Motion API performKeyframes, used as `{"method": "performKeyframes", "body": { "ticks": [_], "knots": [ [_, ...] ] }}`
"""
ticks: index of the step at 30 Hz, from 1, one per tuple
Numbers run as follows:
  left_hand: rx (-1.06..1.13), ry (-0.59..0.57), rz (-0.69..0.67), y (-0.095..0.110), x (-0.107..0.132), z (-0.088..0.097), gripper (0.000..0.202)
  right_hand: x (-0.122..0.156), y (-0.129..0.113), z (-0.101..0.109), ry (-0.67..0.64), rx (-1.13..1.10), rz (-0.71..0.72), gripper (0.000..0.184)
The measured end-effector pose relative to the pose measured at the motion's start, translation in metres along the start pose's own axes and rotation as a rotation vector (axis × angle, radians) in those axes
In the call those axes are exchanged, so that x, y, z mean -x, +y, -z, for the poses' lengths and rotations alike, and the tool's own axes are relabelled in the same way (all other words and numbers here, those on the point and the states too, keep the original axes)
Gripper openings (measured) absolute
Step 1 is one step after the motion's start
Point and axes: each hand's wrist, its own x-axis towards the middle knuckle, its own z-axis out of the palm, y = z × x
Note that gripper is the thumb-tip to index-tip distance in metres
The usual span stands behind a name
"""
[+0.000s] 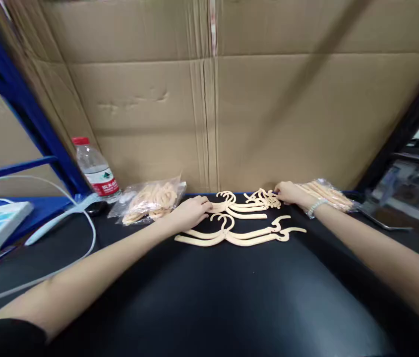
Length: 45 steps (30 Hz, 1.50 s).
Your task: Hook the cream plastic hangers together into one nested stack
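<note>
Black tabletop [209,297]: cream curved pieces [252,242], two bags [153,201], apparently bottle [99,171].

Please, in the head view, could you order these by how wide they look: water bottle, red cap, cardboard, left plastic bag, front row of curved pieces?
Largest to smallest in apparent width:
1. cardboard
2. front row of curved pieces
3. left plastic bag
4. water bottle
5. red cap

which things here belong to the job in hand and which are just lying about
Likely the job:
pale curved pieces laid out
pile of small pieces
left bag of pieces
right bag

Likely lying about:
bottle
pale blue object
</note>
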Motion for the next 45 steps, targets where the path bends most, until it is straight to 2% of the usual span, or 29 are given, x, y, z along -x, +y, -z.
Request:
{"method": "performKeyframes", "body": {
  "ticks": [5, 9, 12, 17, 19, 23, 27, 32, 35, 40, 45],
  "knots": [
    [0.015, 0.035, 0.019, 0.002, -0.003, -0.003, 0.016, 0.004, -0.001, 0.001, 0.075, -0.047, 0.005, 0.021],
    [0.071, 0.090, 0.049, 0.001, -0.004, -0.005, 0.017, 0.017, 0.000, 0.017, 0.204, -0.176, 0.023, 0.016],
    [0.111, 0.151, 0.101, 0.002, 0.000, -0.001, 0.016, 0.037, -0.003, 0.031, 0.321, -0.325, 0.076, 0.011],
    [0.185, 0.257, 0.171, 0.011, 0.018, 0.012, 0.015, 0.084, -0.018, 0.033, 0.386, -0.616, 0.197, 0.027],
    [0.219, 0.305, 0.197, 0.019, 0.029, 0.016, 0.013, 0.102, -0.026, 0.026, 0.383, -0.832, 0.214, 0.027],
    [0.287, 0.383, 0.252, 0.042, 0.054, 0.014, 0.013, 0.127, -0.042, 0.011, 0.263, -1.478, 0.242, 0.020],
    [0.410, 0.502, 0.300, 0.061, 0.071, 0.008, 0.014, 0.137, -0.054, 0.002, 0.138, -1.747, 0.221, 0.016],
    [0.450, 0.578, 0.283, 0.067, 0.071, 0.005, 0.017, 0.138, -0.061, -0.002, 0.119, -1.799, 0.161, 0.027],
    [0.451, 0.568, 0.255, 0.065, 0.068, 0.004, 0.016, 0.138, -0.060, -0.004, 0.114, -1.768, 0.150, 0.033],
    [0.464, 0.548, 0.248, 0.064, 0.068, 0.002, 0.017, 0.138, -0.056, -0.012, 0.024, -1.737, 0.228, 0.028],
    [0.476, 0.543, 0.254, 0.063, 0.070, 0.003, 0.015, 0.140, -0.057, -0.017, 0.033, -1.699, 0.178, 0.033]
  ]
}}
